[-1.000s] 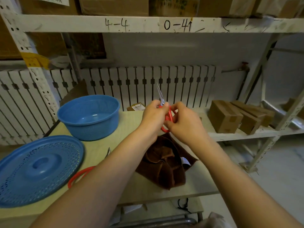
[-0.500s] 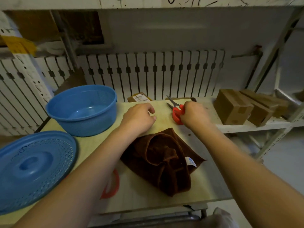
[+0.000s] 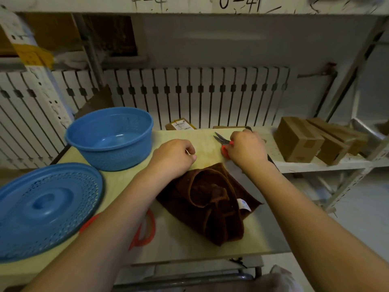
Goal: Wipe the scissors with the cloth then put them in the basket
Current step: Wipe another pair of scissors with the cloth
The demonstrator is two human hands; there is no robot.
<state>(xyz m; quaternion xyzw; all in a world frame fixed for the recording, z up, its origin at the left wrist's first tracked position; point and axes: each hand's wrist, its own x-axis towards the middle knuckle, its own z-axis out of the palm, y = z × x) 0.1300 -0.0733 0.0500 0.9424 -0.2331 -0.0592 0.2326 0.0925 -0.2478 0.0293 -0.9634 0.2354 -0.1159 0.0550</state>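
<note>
**R hand on scissors at far edge of table, L hand resting by cloth**

R hand (image 3: 245, 147): fingers curled down over the red handle loops of the scissors (image 3: 223, 142), palm down, knuckles up; exact grip hidden under the hand, so can't tell which fingers sit in the loops. Blades poke out to the left of the hand, slightly parted, dark metal, thin and pointed, lying low over the table (image 3: 185, 245). R forearm runs back toward the bottom-right corner.

L hand (image 3: 175, 158): fingers loosely curled under, thumb tucked against the index, holding nothing; it sits on the table w/ the wrist touching the far edge of the cloth (image 3: 210, 201). L forearm crosses over a red plastic ring (image 3: 147, 230), partly covering it.

Cloth: dark brown, fuzzy terry-type, crumpled in folds, small white tag on its right side, between the two forearms.

Basket (image 3: 109, 139): round, blue plastic, perforated wall, smooth inside bottom, at far left of table, well apart from scissors. Blue lid (image 3: 44, 209): round, domed, mesh-pattern rim, near left.

Table top: pale, smooth board. Cardboard boxes (image 3: 299, 139) on shelf to the right.
</note>
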